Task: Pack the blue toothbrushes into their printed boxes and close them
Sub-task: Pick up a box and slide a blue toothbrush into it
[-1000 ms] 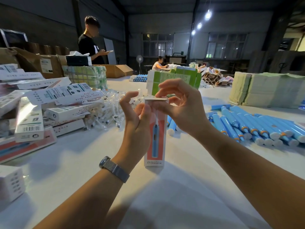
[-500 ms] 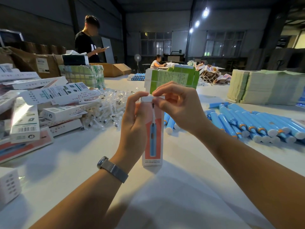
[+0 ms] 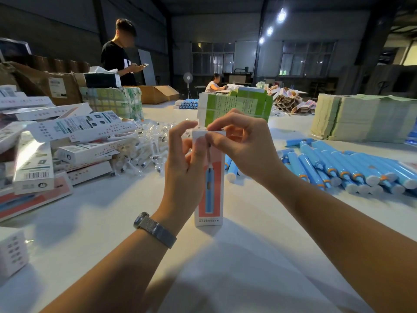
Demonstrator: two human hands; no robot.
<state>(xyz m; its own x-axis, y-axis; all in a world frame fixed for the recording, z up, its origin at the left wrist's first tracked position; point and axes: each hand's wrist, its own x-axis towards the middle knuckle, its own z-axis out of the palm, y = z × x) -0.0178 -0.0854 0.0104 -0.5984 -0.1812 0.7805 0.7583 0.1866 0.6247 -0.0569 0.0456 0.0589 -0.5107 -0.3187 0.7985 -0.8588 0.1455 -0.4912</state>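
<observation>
Here, a printed box (image 3: 209, 177) stands upright on the white tabletop (image 3: 112, 222). The left hand (image 3: 182, 168) grips its side; the right hand (image 3: 243, 145) pinches its top flap. Blue toothbrushes (image 3: 338, 168) lie to the right.

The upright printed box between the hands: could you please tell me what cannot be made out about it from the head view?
- Contents: the printed box has opaque walls, so whether a toothbrush is inside stays hidden.
- Top flap: fingers of the left hand and right hand cover it; fully tucked or not, unclear.
- Text along its lower edge: too small to read.
- Back face: turned away.
</observation>
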